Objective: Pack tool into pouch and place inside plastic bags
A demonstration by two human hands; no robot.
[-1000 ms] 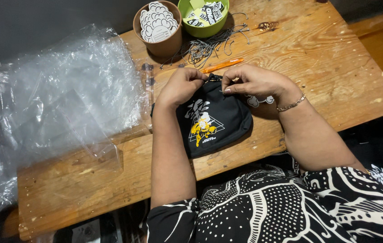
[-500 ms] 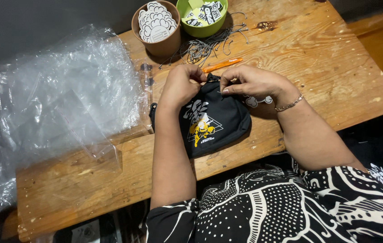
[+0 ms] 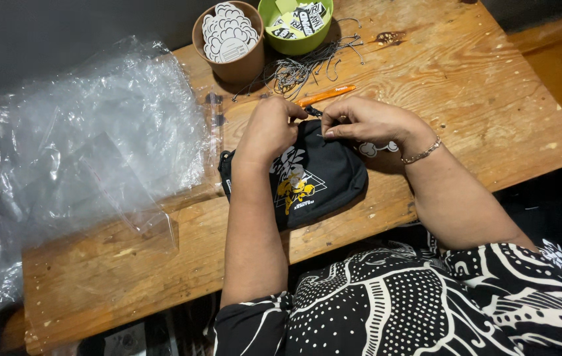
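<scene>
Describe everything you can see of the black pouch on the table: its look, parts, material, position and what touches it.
The black pouch is a small, soft bag, seemingly fabric, with rounded corners and a yellow-and-white printed graphic on its front. It lies flat on the wooden table, near the front edge. Both hands work at its top edge: the left hand and the right hand pinch something small there, too small to identify. A short black tab or strap shows at its left end.

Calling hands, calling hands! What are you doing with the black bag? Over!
Left hand and right hand both pinching at top edge of black bag. Bag flat on wooden table. Orange pen just behind fingers.
</scene>
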